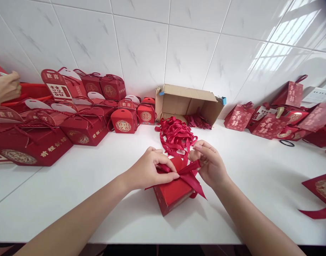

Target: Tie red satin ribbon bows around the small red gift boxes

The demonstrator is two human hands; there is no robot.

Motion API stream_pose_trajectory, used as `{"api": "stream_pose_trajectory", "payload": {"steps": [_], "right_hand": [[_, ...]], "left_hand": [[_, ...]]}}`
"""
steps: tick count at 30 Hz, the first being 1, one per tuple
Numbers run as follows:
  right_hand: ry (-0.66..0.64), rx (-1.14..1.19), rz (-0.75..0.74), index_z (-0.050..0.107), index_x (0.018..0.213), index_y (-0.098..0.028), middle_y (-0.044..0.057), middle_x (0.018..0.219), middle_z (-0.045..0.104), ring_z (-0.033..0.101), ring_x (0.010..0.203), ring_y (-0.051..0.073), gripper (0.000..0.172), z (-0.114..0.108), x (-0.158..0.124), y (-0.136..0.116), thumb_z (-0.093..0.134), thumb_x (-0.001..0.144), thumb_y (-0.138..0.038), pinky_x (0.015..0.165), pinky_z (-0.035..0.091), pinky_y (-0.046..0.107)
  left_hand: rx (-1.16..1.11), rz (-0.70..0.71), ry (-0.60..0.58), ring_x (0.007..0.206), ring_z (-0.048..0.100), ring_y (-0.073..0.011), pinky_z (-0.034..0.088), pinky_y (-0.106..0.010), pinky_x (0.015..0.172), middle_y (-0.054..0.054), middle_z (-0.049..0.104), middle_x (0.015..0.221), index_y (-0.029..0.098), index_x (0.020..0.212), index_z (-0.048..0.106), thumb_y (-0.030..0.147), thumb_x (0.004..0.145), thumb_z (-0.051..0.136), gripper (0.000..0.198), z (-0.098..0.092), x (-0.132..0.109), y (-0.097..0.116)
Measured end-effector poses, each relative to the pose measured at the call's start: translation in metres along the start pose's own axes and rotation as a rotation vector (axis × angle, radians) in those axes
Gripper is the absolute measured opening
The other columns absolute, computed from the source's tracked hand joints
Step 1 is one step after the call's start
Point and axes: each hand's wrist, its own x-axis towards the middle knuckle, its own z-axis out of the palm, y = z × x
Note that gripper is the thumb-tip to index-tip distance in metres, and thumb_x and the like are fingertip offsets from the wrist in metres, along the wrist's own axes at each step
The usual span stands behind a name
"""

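A small red gift box (170, 193) sits on the white table in front of me, tilted at an angle to the edge. A dark pink satin ribbon (191, 177) crosses its top in a loose bow shape, with one tail hanging over the right side. My left hand (149, 169) lies over the box top, thumb and fingertips closed in a pinch on the ribbon. My right hand (209, 161) is at the box's right side with curled fingers, close to a ribbon loop; what its fingertips hold is hidden. Behind the box is a heap of loose ribbons (176, 133).
An open cardboard carton (188, 101) lies on its side against the tiled wall. Red gift boxes (84, 129) crowd the left; pink-red bags (239, 116) and a black ring (287, 143) stand right. Another person's hand (5, 87) shows at far left. A ribboned box (319, 188) lies near right.
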Motion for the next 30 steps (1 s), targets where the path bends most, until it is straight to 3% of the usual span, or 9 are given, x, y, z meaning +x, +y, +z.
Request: {"api": "stream_pose_trajectory", "payload": {"steps": [3,6,10,17,21,25,30], "right_hand": [[0.026,-0.027,-0.031,0.051,0.065,-0.018,-0.006,0.047,0.039,0.029,0.044,0.006,0.023,0.000,-0.001,0.002,0.068,0.073,-0.031,0.043,0.021,0.020],[-0.012,-0.052,-0.024,0.054,0.068,-0.017,-0.005,0.054,0.043,0.032,0.046,0.005,0.020,0.000,-0.003,0.001,0.068,0.074,-0.031,0.043,0.023,0.019],[-0.048,-0.067,-0.010,0.057,0.073,-0.017,-0.004,0.060,0.046,0.035,0.048,0.005,0.017,0.000,-0.004,0.000,0.067,0.076,-0.032,0.044,0.026,0.018],[-0.088,-0.186,-0.050,0.057,0.077,-0.019,-0.003,0.063,0.048,0.038,0.053,0.007,0.018,-0.005,-0.004,0.004,0.065,0.078,-0.035,0.047,0.028,0.019],[-0.178,-0.542,-0.148,0.065,0.089,-0.022,-0.003,0.063,0.049,0.041,0.056,0.009,0.018,-0.004,-0.008,0.000,0.068,0.077,-0.034,0.052,0.034,0.022],[-0.294,-0.854,-0.298,0.072,0.085,-0.020,0.002,0.074,0.062,0.051,0.064,0.012,0.015,0.001,-0.010,-0.004,0.069,0.075,-0.030,0.059,0.041,0.025],[-0.285,-0.867,-0.278,0.075,0.084,-0.019,0.004,0.075,0.070,0.060,0.063,0.013,0.015,0.005,-0.013,0.001,0.069,0.076,-0.030,0.055,0.046,0.023]], "left_hand": [[-0.016,-0.043,0.074,0.067,0.049,-0.0136,0.036,-0.036,0.089,0.000,0.059,0.059,0.022,0.068,0.071,0.041,0.072,0.067,0.020,0.001,-0.001,0.003],[-0.179,-0.087,0.132,0.061,0.048,-0.0107,0.042,-0.027,0.069,0.000,0.060,0.066,0.020,0.081,0.071,0.038,0.076,0.063,0.021,0.001,-0.002,0.006],[-0.403,-0.128,0.188,0.049,0.035,-0.0069,0.033,-0.020,0.050,0.006,0.043,0.053,0.021,0.099,0.065,0.041,0.083,0.055,0.027,-0.003,-0.002,0.008],[-0.578,-0.126,0.216,0.054,0.043,-0.0068,0.036,-0.019,0.053,0.004,0.048,0.058,0.020,0.094,0.064,0.042,0.084,0.055,0.026,-0.005,-0.002,0.005],[-0.751,-0.099,0.162,0.056,0.046,-0.0078,0.037,-0.020,0.056,0.003,0.053,0.060,0.019,0.097,0.062,0.044,0.084,0.055,0.029,-0.004,-0.001,0.000],[-0.813,-0.081,0.153,0.058,0.050,-0.0080,0.039,-0.021,0.060,0.000,0.060,0.067,0.016,0.091,0.062,0.044,0.084,0.055,0.030,-0.006,-0.001,-0.001],[-0.889,-0.148,0.124,0.056,0.051,-0.0083,0.040,-0.020,0.056,0.003,0.057,0.061,0.019,0.104,0.055,0.041,0.084,0.055,0.030,-0.011,-0.001,0.007]]}}
